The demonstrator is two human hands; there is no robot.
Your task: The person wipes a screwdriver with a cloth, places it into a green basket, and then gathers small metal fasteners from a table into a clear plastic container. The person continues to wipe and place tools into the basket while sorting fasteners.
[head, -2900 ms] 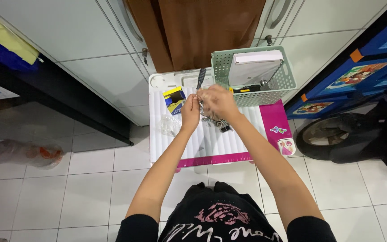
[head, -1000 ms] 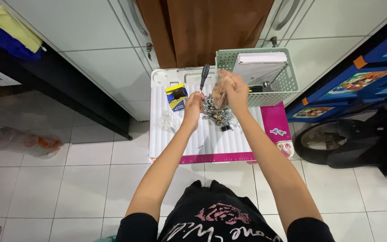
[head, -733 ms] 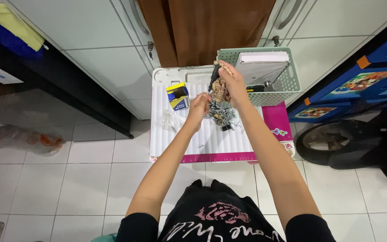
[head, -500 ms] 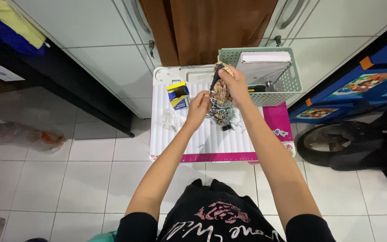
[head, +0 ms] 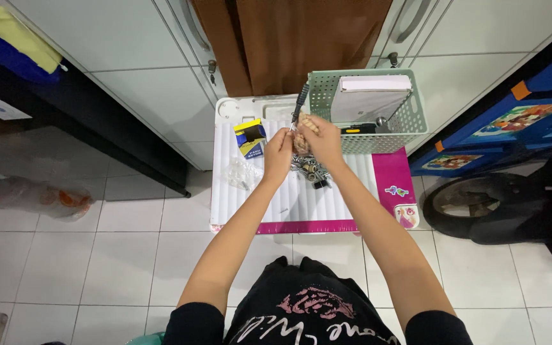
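On the white ribbed plastic tabletop [head: 250, 204], at the left, lies a crumpled clear plastic bag [head: 241, 173] below a small yellow-and-blue cardboard box [head: 249, 138]. The left hand [head: 278, 155] is pinched closed at the tip of a black-handled screwdriver [head: 299, 102]. The right hand [head: 319, 140] is curled around the screwdriver, directly above a pile of loose metal screws and fittings [head: 311, 172]. At the right stands a pale green perforated plastic basket [head: 410, 128].

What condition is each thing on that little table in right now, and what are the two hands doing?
left hand: closed, pinching something small.
right hand: gripping the screwdriver, handle pointing up.
pile of metal hardware: loose on the table.
green basket: upright, holding a white box.
yellow-and-blue box: lying flat.
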